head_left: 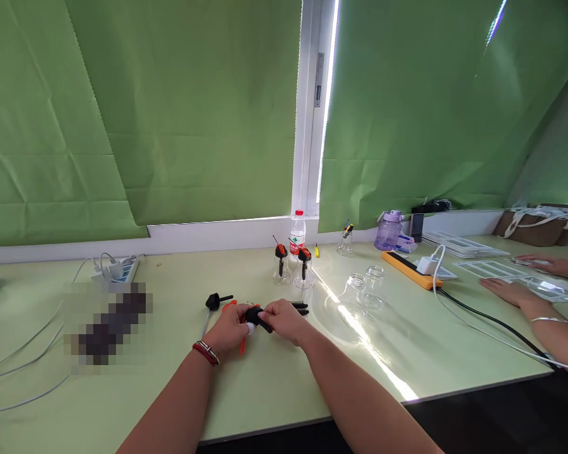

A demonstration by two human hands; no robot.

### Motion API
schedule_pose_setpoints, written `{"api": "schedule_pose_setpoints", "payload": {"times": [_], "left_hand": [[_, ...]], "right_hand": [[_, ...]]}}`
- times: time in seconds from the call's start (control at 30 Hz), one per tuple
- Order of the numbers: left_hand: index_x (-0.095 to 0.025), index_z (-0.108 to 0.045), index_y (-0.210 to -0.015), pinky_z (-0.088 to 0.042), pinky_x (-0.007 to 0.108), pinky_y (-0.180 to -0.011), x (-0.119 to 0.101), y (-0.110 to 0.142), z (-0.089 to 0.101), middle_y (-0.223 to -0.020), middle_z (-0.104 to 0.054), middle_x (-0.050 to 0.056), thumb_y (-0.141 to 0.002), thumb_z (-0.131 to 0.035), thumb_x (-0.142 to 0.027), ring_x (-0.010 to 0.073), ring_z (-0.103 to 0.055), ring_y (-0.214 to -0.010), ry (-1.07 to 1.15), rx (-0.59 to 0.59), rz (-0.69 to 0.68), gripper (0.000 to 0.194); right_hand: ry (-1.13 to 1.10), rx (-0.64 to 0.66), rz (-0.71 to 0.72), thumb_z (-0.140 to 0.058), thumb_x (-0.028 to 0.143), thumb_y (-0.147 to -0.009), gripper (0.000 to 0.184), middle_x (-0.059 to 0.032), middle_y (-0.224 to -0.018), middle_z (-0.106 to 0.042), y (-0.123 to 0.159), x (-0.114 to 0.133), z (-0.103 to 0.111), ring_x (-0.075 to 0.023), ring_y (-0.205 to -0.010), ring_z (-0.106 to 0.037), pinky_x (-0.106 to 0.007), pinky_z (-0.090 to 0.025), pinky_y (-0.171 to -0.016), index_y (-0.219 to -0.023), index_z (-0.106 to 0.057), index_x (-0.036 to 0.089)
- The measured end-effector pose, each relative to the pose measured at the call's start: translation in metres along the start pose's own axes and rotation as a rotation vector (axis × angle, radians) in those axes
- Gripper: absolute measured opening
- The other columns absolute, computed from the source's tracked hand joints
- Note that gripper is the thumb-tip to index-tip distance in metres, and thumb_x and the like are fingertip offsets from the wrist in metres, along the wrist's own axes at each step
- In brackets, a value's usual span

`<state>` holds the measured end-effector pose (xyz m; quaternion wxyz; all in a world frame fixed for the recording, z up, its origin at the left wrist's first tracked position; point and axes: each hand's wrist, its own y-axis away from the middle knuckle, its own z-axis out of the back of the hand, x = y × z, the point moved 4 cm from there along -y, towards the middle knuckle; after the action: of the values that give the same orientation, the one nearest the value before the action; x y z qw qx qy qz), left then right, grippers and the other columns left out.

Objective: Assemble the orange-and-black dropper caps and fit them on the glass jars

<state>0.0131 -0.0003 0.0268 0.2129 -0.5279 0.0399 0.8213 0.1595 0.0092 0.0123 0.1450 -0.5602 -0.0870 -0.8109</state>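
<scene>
My left hand [228,329] and my right hand [285,320] meet low over the table, both closed on a small black plastic part [254,313]. The left fingers grip its body, with something white at the thumb; the right fingers pinch its other side. Orange-red pieces [243,346] show by my left hand, partly hidden. Left of it lies a black cap [213,301] with a side handle and a thin metal rod. Black bristle brushes [301,307] lie just beyond my right hand. Two glass flasks [304,276] with black-and-red tops stand behind.
Two topless glass flasks [373,291] stand to the right, with a glass of small tools [345,243] farther back. Near the wall are a water bottle [298,233] and a purple jug [389,231]. An orange power strip [409,270] trails cables. Another person's hands [504,291] rest on white frames.
</scene>
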Motion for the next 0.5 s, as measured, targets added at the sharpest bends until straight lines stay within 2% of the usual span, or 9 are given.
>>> {"api": "schedule_pose_setpoints", "payload": {"times": [0.07,0.13,0.2,0.3,0.37,0.43,0.5], "left_hand": [[-0.015,-0.068,-0.077,-0.043,0.025,-0.066,-0.002,0.002,-0.002,-0.073,-0.063,0.002,-0.059,-0.054,-0.016,0.0165,-0.055,-0.071,0.024,0.035,0.017,0.023],[-0.015,-0.068,-0.078,-0.042,0.024,-0.063,-0.004,0.005,-0.004,-0.072,-0.062,0.001,-0.057,-0.055,-0.015,0.0158,-0.055,-0.069,0.086,0.091,0.047,0.025],[-0.015,-0.069,-0.077,-0.041,0.023,-0.060,-0.006,0.008,-0.007,-0.069,-0.061,0.000,-0.053,-0.055,-0.013,0.0148,-0.053,-0.065,0.154,0.196,0.080,0.027],[-0.014,-0.069,-0.069,-0.039,0.023,-0.056,-0.009,0.013,-0.011,-0.063,-0.058,-0.001,-0.050,-0.057,-0.012,0.0137,-0.049,-0.060,0.194,0.356,0.114,0.023],[-0.014,-0.069,-0.066,-0.039,0.024,-0.055,-0.010,0.015,-0.012,-0.061,-0.058,-0.001,-0.049,-0.058,-0.013,0.0140,-0.049,-0.059,0.209,0.405,0.106,0.021],[-0.014,-0.072,-0.072,-0.039,0.024,-0.054,-0.010,0.017,-0.015,-0.063,-0.061,-0.001,-0.048,-0.060,-0.013,0.0149,-0.051,-0.060,0.232,0.460,0.109,0.026],[-0.015,-0.074,-0.079,-0.039,0.024,-0.053,-0.008,0.019,-0.017,-0.065,-0.063,-0.001,-0.047,-0.062,-0.012,0.0152,-0.052,-0.059,0.245,0.519,0.140,0.034]], "right_hand": [[0.016,-0.024,0.010,-0.064,0.039,-0.070,0.031,0.0055,-0.045,-0.045,0.000,0.001,0.004,-0.0055,-0.043,-0.032,-0.021,-0.022,-0.043,-0.054,-0.052,0.016],[-0.092,-0.018,-0.025,-0.063,0.048,-0.069,0.034,0.0046,-0.049,-0.049,0.001,0.000,0.005,-0.0054,-0.043,-0.032,-0.020,-0.022,-0.042,-0.061,-0.054,0.016],[-0.228,0.028,-0.070,-0.059,0.053,-0.072,0.038,0.0051,-0.048,-0.046,0.002,-0.001,0.003,-0.0049,-0.040,-0.029,-0.021,-0.019,-0.040,-0.063,-0.053,0.016],[-0.313,0.121,-0.131,-0.064,0.041,-0.068,0.030,0.0077,-0.044,-0.039,0.003,-0.004,-0.005,-0.0041,-0.038,-0.025,-0.021,-0.016,-0.039,-0.059,-0.049,0.017],[-0.357,0.139,-0.189,-0.066,0.032,-0.065,0.025,0.0086,-0.043,-0.039,0.001,-0.007,-0.008,-0.0035,-0.037,-0.024,-0.020,-0.015,-0.038,-0.058,-0.047,0.018],[-0.418,0.105,-0.221,-0.062,0.029,-0.066,0.021,0.0084,-0.045,-0.040,-0.002,-0.010,-0.008,-0.0032,-0.036,-0.023,-0.020,-0.015,-0.038,-0.060,-0.046,0.018],[-0.447,-0.009,-0.173,-0.057,0.031,-0.069,0.019,0.0081,-0.047,-0.040,-0.007,-0.010,-0.005,-0.0032,-0.035,-0.021,-0.020,-0.015,-0.038,-0.062,-0.045,0.018]]}}
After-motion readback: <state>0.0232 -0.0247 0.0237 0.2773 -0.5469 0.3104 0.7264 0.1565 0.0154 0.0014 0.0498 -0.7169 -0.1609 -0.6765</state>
